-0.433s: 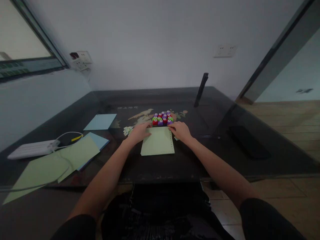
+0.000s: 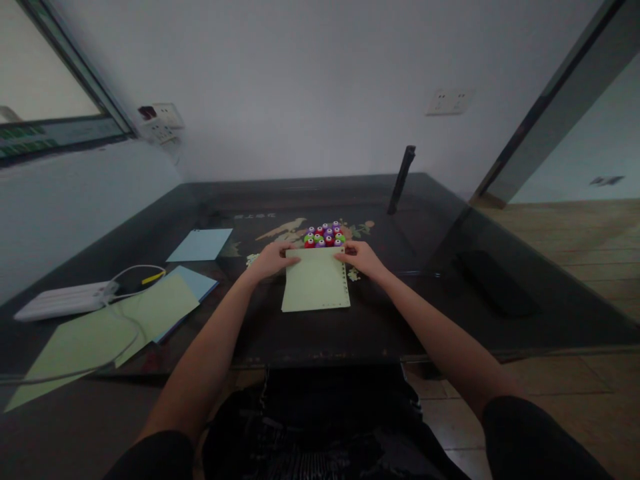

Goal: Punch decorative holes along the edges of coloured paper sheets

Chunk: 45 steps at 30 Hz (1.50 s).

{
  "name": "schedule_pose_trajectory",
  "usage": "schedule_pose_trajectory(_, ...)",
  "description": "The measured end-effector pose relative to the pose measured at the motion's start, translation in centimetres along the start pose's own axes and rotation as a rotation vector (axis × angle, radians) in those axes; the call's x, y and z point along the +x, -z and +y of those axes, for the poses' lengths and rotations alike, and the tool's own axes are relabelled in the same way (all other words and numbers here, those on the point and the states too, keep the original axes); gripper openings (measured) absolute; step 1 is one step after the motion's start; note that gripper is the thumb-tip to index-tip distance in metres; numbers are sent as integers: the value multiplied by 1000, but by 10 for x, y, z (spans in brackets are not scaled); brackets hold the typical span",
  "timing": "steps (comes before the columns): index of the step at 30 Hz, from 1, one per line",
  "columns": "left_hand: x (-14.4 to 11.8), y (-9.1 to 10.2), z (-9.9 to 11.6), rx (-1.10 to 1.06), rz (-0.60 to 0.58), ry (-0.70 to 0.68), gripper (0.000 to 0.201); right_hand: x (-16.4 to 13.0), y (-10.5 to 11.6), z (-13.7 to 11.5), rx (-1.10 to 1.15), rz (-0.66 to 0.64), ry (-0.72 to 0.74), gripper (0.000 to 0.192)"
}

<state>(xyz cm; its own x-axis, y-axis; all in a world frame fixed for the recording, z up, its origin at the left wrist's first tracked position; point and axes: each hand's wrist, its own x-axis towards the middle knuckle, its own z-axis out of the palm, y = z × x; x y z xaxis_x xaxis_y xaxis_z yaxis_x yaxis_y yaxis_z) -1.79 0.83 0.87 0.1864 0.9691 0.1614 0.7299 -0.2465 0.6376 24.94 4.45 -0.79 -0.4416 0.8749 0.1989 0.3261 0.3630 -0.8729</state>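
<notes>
A pale green sheet of loose-leaf paper [image 2: 316, 283], punched with holes along its right side, is in front of me over the dark table. My left hand [image 2: 273, 259] pinches its far left corner, thumb on top and fingers behind. At the far right corner my right hand [image 2: 364, 259] grips the sheet in the same way. The far edge is raised a little off the table. Just beyond it stands a cluster of small red, green and purple pieces with white eye-like tops [image 2: 325, 235]; the sheet hides part of the front row.
Left are a light blue sheet [image 2: 201, 245], more green sheets [image 2: 100, 327] and a white power strip [image 2: 65, 300] with a cable. A black upright stick-like object [image 2: 401, 180] stands at the back right. A dark flat object [image 2: 497, 283] lies right, on the table [image 2: 320, 340].
Both hands have taken the sheet's far corners between thumb and fingers. Its far edge has come up slightly and now covers the lower part of the front coloured pieces.
</notes>
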Motion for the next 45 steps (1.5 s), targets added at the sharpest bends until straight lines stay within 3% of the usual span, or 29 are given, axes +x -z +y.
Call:
schedule_pose_trajectory(3,0,2,2,-195,30,70,33,-2,1,-2,295,-189,-116,28)
schedule_pose_trajectory(6,-2,1,7,-397,140,131,38,-4,1,-3,362,-277,-188,23)
schedule_pose_trajectory(10,-2,-6,8,-590,143,164,49,-3,3,-3,384,-164,-200,21)
schedule_pose_trajectory(15,-4,-20,7,-547,-85,213,42,0,7,-4,397,2,-143,24)
schedule_pose_trajectory(18,-8,-27,13,-521,-192,169,40,1,9,-4,408,60,-100,28)
schedule_pose_trajectory(27,-7,-28,14,-466,-123,145,37,1,8,-4,406,76,-42,32)
schedule_pose_trajectory(31,-5,-29,8,-478,-8,165,37,5,12,3,309,155,-29,33)
schedule_pose_trajectory(38,-1,-33,8,-677,197,317,34,28,24,30,59,236,-44,32)
schedule_pose_trajectory(45,-1,-33,16,-820,212,333,27,65,23,51,-349,301,-93,15)
